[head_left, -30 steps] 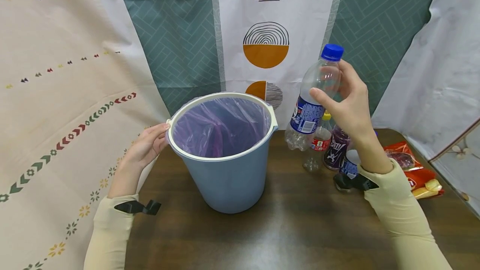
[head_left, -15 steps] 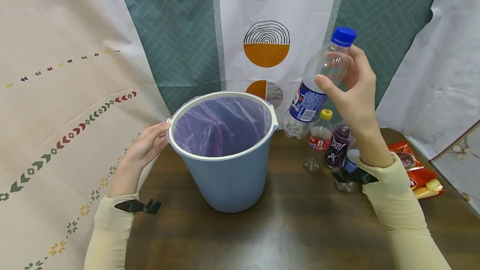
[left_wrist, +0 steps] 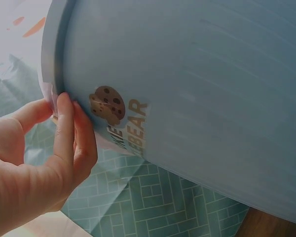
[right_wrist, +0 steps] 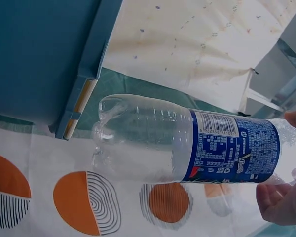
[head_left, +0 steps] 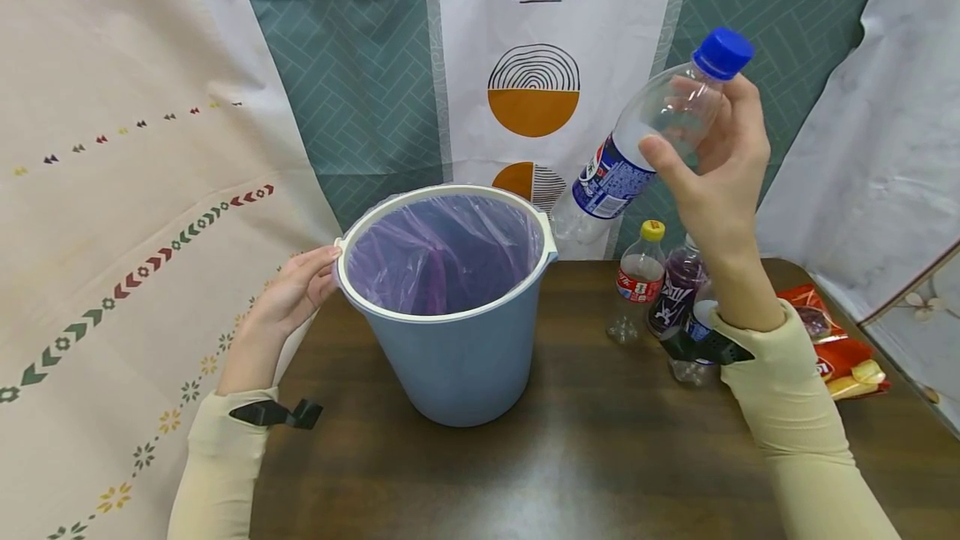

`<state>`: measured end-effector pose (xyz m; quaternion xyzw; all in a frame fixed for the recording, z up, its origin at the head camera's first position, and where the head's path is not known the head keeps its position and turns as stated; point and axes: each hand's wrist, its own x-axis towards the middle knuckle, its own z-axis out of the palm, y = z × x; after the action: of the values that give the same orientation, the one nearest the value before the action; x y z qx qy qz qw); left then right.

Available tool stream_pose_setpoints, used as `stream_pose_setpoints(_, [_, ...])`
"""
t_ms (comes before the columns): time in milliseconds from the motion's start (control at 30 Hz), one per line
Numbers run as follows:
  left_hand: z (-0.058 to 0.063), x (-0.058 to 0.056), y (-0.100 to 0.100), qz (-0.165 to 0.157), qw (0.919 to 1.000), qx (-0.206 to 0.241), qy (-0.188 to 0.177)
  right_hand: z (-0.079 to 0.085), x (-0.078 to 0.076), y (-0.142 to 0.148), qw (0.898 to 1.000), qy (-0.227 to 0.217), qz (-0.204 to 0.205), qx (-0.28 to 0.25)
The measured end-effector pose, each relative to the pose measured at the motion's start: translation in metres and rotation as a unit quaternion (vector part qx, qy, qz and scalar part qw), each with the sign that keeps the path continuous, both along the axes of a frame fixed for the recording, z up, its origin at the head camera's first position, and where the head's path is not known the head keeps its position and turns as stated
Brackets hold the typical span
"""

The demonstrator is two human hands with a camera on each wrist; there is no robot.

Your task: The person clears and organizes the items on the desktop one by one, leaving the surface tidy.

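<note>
We are looking down at a dark wooden table (head_left: 600, 457), and the right hand (head_left: 712, 182) is holding an empty clear bottle (head_left: 637, 148) up in the air, fingers and thumb curling round its upper half just below the blue cap (head_left: 723, 52). The bottle is tilting, cap up and to the right, its base pointing down toward the left, hanging just beside and above the right edge of the blue bucket (head_left: 450, 357). From the right wrist we are seeing the blue label (right_wrist: 232, 148) wrapping the bottle's middle and the crumpled clear base sticking out to the left, with only the fingertips (right_wrist: 281, 197) showing at the frame's edge.

The left hand (head_left: 292, 294) is resting at the bucket's left rim, fingers fairly straight and together. From the left wrist we are seeing the thumb and forefinger (left_wrist: 66, 128) pressing at the rim edge where the thin liner folds over, right next to a cookie print on the bucket wall. A purple bag (head_left: 442, 252) is lining the bucket inside.

Behind the right forearm, three more bottles are standing together on the table: a small one with a yellow cap (head_left: 636, 277), a purple-tinted one (head_left: 675, 282), and one partly hiding behind the wrist (head_left: 693, 348). A red snack packet (head_left: 832, 340) is lying just beyond them, near the table's right edge.
</note>
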<state>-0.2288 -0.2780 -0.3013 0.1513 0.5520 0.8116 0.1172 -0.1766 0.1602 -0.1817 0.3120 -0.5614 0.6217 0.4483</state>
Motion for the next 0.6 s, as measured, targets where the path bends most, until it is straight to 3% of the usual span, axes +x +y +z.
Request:
stream_pose_setpoints(300, [-0.001, 0.0, -0.001, 0.002, 1.0, -0.003, 0.0, 0.0, -0.002, -0.006, 0.999, 0.015, 0.019, -0.041])
stream_pose_setpoints(600, [-0.001, 0.0, 0.0, -0.003, 1.0, -0.003, 0.005, -0.013, -0.015, -0.013, 0.998, -0.001, 0.055, -0.018])
